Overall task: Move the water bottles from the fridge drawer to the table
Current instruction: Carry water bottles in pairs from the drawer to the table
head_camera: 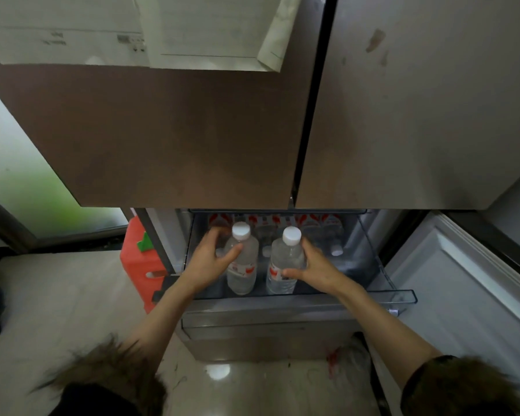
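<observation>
The left hand (212, 259) holds the left bottle (241, 265) and the right hand (314, 270) holds the right bottle (284, 267), both standing near the front of the open fridge drawer (403, 295). Lift them straight up, gripping tight. They are clear, with white caps and red labels. More bottles (327, 223) lie far back.

no legible text found, print on the papers (72, 40) stuck to the fridge door too blurred to be read, red-and-white labels on the water bottles (243, 267) seen but brand not resolved
</observation>
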A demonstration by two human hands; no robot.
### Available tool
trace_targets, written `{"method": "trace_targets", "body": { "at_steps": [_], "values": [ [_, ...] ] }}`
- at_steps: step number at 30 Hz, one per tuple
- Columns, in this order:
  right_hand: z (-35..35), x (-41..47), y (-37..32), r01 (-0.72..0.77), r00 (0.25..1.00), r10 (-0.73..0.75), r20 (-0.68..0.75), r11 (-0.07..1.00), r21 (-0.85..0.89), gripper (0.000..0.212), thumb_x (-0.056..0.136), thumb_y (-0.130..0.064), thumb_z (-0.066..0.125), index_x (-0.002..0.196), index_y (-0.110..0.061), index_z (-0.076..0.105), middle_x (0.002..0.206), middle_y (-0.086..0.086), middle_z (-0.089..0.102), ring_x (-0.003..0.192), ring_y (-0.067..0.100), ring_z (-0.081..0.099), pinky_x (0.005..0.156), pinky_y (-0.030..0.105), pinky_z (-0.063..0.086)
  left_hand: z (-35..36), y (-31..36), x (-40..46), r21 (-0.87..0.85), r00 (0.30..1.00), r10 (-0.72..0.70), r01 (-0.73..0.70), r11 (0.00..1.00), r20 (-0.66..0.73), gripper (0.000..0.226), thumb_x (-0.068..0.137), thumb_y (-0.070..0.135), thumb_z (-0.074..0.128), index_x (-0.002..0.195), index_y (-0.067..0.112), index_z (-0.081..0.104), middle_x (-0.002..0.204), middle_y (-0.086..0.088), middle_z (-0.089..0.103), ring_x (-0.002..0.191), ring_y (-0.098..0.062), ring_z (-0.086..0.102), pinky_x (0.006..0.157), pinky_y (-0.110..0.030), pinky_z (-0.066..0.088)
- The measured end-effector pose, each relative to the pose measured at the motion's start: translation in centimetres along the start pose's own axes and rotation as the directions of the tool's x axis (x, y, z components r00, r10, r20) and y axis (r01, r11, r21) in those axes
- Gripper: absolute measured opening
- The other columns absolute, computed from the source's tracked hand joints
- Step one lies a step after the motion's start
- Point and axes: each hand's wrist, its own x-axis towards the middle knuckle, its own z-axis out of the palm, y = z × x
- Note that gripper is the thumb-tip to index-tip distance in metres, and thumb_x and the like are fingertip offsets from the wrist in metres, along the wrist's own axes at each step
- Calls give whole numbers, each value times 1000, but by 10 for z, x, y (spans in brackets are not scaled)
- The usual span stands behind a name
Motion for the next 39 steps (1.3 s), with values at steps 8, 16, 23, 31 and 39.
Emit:
{"method": "trace_targets", "body": {
  "at_steps": [8,16,23,31,39],
  "values": [
    [2,7,11,-87,996,87,4,995,50,78,76,-18,75,139,-17,29,127,-5,47,115,7,43,98,25,36,12,2,10,-17,968,-75,82,996,240,50,89,47,50,134,31,37,140,-5,30,130,-20,32,110,-40,30],
    [7,13,3,-65,995,62,-78,997,-42,77,68,-28,81,131,-18,37,124,-4,51,115,14,49,95,28,41,15,6,-1,-127,992,3,13,992,125,38,91,28,52,127,16,44,114,4,56,106,-12,54,89,-27,45],
    [21,-13,-11,69,978,-112,-177,970,-232,68,66,-30,83,120,-20,43,117,-4,53,106,12,50,89,30,45,7,9,-24,-19,988,156,-156,988,-4,35,92,37,47,124,23,43,120,5,54,109,-16,54,87,-31,48],
    [22,-59,-50,230,898,-300,-321,944,-236,63,67,-37,80,118,-22,45,120,-3,53,109,14,51,91,36,46,-29,49,-68,5,932,299,-305,952,-205,56,85,58,41,126,20,45,122,2,56,112,-14,53,94,-43,47],
    [19,-112,-107,460,815,-449,-366,886,-60,59,69,-40,77,117,-27,44,119,-1,53,109,16,53,92,35,47,-83,126,-122,-180,862,191,-305,935,-470,15,94,33,43,107,24,46,96,18,57,85,10,55,63,-3,44]
  ]
}}
